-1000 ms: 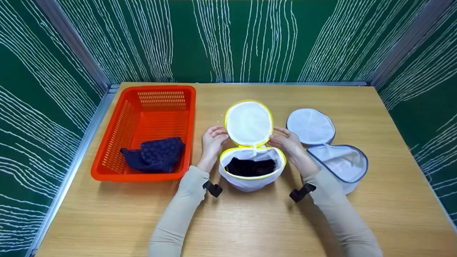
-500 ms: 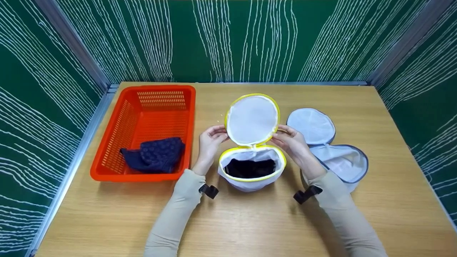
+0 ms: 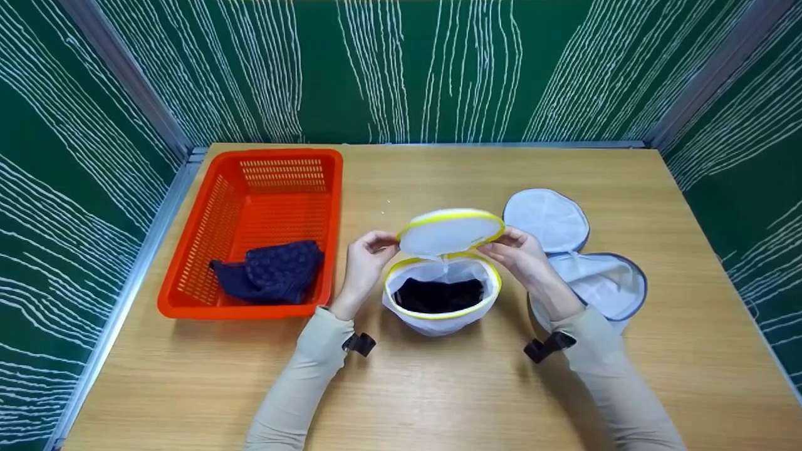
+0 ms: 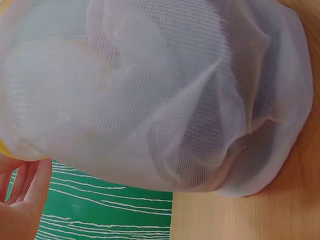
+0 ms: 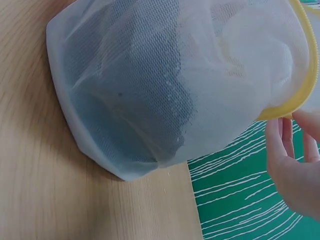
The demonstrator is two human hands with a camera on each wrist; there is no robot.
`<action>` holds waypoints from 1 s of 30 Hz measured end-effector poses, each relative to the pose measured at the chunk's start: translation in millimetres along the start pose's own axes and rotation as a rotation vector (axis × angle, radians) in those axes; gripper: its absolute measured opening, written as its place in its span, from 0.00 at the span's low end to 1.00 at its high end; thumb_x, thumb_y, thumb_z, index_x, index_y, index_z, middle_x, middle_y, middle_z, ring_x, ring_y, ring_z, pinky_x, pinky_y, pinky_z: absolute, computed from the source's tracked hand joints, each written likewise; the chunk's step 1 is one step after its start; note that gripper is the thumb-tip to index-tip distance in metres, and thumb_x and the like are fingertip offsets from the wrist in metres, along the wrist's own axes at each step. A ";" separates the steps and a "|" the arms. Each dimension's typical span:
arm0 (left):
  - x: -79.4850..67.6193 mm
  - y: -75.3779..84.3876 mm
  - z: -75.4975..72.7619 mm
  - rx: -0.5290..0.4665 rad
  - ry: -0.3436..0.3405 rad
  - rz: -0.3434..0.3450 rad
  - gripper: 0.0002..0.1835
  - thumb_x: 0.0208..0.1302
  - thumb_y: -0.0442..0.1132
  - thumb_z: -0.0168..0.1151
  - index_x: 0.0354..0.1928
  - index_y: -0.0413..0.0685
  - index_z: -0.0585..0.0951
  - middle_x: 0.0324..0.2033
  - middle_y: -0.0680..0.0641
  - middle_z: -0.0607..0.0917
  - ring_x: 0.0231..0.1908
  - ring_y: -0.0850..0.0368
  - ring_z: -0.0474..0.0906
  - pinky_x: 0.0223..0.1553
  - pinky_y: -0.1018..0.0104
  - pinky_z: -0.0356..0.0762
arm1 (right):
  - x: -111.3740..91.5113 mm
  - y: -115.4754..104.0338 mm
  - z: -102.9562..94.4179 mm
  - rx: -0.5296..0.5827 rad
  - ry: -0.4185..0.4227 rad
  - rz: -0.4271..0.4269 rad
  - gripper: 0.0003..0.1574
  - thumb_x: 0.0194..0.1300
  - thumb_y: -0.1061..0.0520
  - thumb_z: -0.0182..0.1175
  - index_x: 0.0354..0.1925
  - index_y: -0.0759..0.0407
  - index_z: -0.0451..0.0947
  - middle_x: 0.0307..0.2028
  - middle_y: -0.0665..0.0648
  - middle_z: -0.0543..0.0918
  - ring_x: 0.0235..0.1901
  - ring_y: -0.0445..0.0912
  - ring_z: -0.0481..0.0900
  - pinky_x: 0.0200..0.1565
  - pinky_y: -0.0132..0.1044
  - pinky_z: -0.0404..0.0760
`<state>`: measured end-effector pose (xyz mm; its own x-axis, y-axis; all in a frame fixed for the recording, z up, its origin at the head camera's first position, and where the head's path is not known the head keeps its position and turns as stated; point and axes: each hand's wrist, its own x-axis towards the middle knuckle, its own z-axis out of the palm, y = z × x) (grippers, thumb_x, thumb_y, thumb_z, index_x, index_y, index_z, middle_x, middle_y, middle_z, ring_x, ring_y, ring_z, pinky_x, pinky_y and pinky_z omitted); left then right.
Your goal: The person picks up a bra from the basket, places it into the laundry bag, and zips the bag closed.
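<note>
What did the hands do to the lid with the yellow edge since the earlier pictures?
The yellow-edged lid has tipped forward, toward the person, and now slants above the open bag. The left hand and right hand moved with it, holding its sides throughout. The bag, the black thing inside, the orange basket and the grey-edged bag stayed put.

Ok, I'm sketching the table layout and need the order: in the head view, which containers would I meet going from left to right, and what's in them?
Orange basket with navy cloth in it → yellow-trimmed mesh bag with something black inside → dark-trimmed mesh bag, no contents visible.
</note>
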<state>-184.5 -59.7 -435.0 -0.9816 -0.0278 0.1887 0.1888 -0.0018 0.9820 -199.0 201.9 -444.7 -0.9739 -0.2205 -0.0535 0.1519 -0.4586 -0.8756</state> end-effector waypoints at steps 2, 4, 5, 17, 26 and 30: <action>-2.2 -0.1 -1.1 0.025 -0.012 0.002 0.08 0.49 0.23 0.60 0.34 0.24 0.77 0.30 0.37 0.82 0.32 0.57 0.79 0.39 0.68 0.76 | -1.0 1.5 -2.6 -0.023 -0.037 -0.024 0.14 0.54 0.74 0.54 0.32 0.58 0.78 0.31 0.55 0.82 0.35 0.44 0.80 0.43 0.34 0.76; -4.3 -0.4 -2.3 0.037 -0.028 0.005 0.08 0.50 0.23 0.59 0.33 0.25 0.77 0.30 0.36 0.81 0.32 0.57 0.79 0.39 0.69 0.76 | 0.7 5.8 -8.8 -0.045 -0.080 -0.056 0.11 0.51 0.71 0.59 0.33 0.58 0.79 0.31 0.54 0.82 0.35 0.43 0.79 0.42 0.32 0.76; -5.4 -0.1 -2.9 0.040 -0.036 0.007 0.07 0.50 0.22 0.59 0.33 0.25 0.78 0.30 0.36 0.81 0.32 0.57 0.79 0.39 0.70 0.75 | 0.4 6.5 -9.6 -0.081 -0.082 -0.071 0.11 0.50 0.70 0.61 0.32 0.57 0.79 0.31 0.53 0.82 0.35 0.42 0.79 0.42 0.30 0.76; -24.0 23.2 -5.8 0.104 -0.109 0.031 0.06 0.51 0.20 0.54 0.30 0.25 0.79 0.31 0.34 0.80 0.35 0.50 0.77 0.43 0.57 0.74 | -7.0 3.3 -9.3 -0.469 0.012 -0.081 0.11 0.53 0.70 0.58 0.31 0.55 0.80 0.34 0.51 0.82 0.38 0.41 0.79 0.41 0.28 0.76; -19.7 -8.0 -8.5 0.170 -0.072 0.047 0.05 0.52 0.23 0.56 0.31 0.31 0.80 0.30 0.38 0.81 0.35 0.49 0.77 0.43 0.59 0.75 | -9.1 3.7 -9.6 -0.486 -0.019 -0.048 0.11 0.55 0.64 0.60 0.38 0.67 0.76 0.34 0.52 0.83 0.38 0.43 0.79 0.44 0.33 0.76; -16.9 -9.9 -6.3 0.242 -0.067 -0.015 0.07 0.54 0.27 0.55 0.36 0.31 0.79 0.34 0.37 0.81 0.36 0.47 0.77 0.42 0.63 0.75 | -8.7 1.4 -7.6 -0.483 -0.015 -0.024 0.13 0.55 0.62 0.60 0.39 0.68 0.75 0.34 0.53 0.82 0.38 0.44 0.79 0.44 0.34 0.76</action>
<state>-169.6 -65.4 -447.9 -0.9855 0.0366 0.1658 0.1697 0.2381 0.9563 -191.6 209.7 -449.1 -0.9731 -0.2288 -0.0267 0.0304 -0.0124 -0.9995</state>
